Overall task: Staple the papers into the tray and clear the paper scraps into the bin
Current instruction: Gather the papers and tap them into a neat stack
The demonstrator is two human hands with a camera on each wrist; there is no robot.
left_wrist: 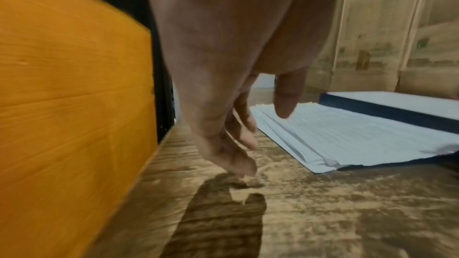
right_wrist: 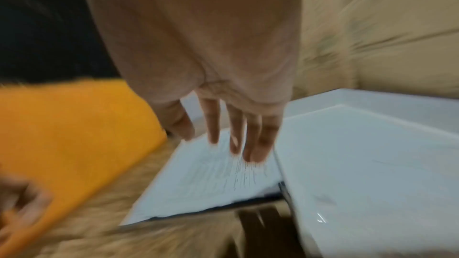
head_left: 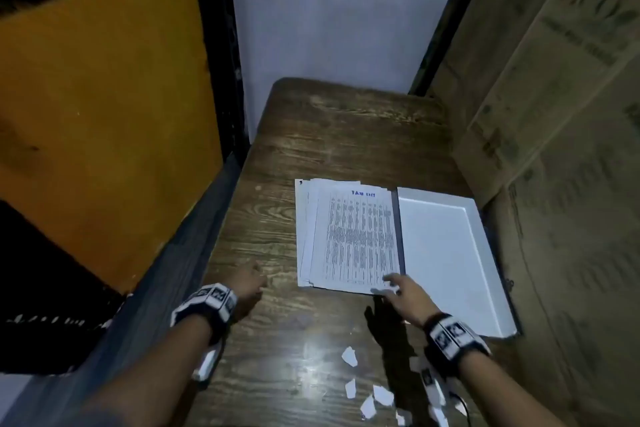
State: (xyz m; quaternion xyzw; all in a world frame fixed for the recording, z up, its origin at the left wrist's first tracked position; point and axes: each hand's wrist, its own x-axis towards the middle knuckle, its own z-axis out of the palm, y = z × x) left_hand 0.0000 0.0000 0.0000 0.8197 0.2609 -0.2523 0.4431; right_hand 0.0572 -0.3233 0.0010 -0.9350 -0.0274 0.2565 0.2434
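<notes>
A loose stack of printed papers (head_left: 349, 236) (left_wrist: 347, 136) (right_wrist: 211, 176) lies on the wooden table, fanned at its left edge. Right beside it sits an empty white tray (head_left: 446, 253) (left_wrist: 407, 103) (right_wrist: 372, 164). My right hand (head_left: 401, 288) (right_wrist: 233, 134) hovers with fingers spread straight over the stack's near right corner, holding nothing. My left hand (head_left: 249, 284) (left_wrist: 238, 134) hangs just above the table left of the stack, fingers loose and empty. Several white paper scraps (head_left: 367, 388) lie near the table's front edge. No stapler or bin shows.
An orange panel (head_left: 104, 107) (left_wrist: 69, 105) stands along the table's left side. Cardboard boxes (head_left: 554, 114) wall in the right side, close to the tray. A pale wall (head_left: 339, 10) closes the far end. Bare wood table (head_left: 346, 135) lies beyond the papers.
</notes>
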